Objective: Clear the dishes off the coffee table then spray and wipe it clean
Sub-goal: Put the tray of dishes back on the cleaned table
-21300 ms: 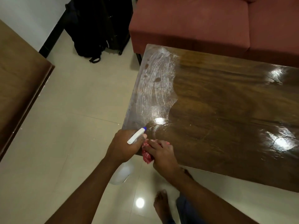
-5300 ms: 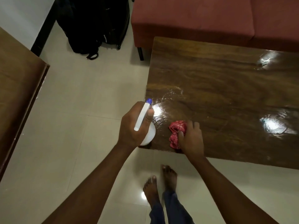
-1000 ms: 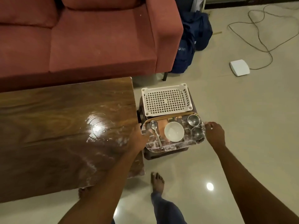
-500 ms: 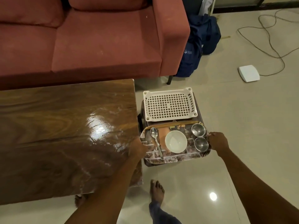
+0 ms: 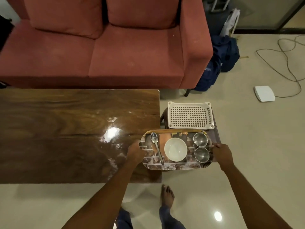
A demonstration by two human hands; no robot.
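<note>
A patterned tray carries a white bowl, a spoon and two steel cups. My left hand grips its left end and my right hand grips its right end. The tray hangs with its left part over the right edge of the glossy wooden coffee table and its right part over a dark stool. The table top shows wet streaks and glare.
A white perforated basket sits on the stool behind the tray. A red sofa runs along the table's far side. Blue bags, a white box and a cable lie on the tiled floor at right.
The spray bottle and red cloth have left my hands. Both hands took hold of the tray on the stool, and it has shifted left, now partly over the table's right edge.
</note>
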